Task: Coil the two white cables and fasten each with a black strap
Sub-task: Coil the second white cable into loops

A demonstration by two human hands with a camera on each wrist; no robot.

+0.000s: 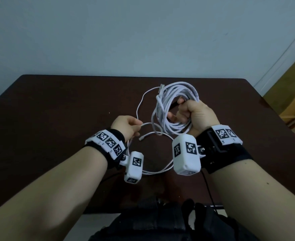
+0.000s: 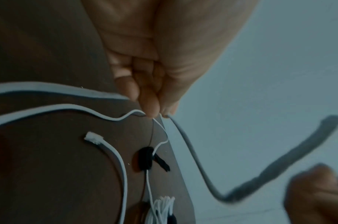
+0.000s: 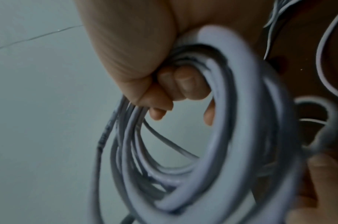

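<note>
My right hand point(image 1: 186, 110) is raised over the table and grips a coil of thick white cable point(image 1: 167, 108) in its fist. In the right wrist view its fingers point(image 3: 183, 81) curl round the blurred loops of the coil point(image 3: 235, 136). My left hand point(image 1: 138, 126) pinches a loose white strand point(image 1: 148, 124) that runs to the coil. The left wrist view shows this pinch point(image 2: 157, 114). A thinner white cable point(image 1: 160, 169) lies in loops on the table, its plug end point(image 2: 93, 137) free. A black strap point(image 2: 147, 157) lies on the table beyond my left fingers.
The dark brown table point(image 1: 56, 119) stands against a pale wall. A small white bundle point(image 2: 162, 210) lies at the bottom edge of the left wrist view. A dark bag or garment point(image 1: 152, 225) sits at the near edge. A thin black wire point(image 1: 207, 188) hangs from my right wrist.
</note>
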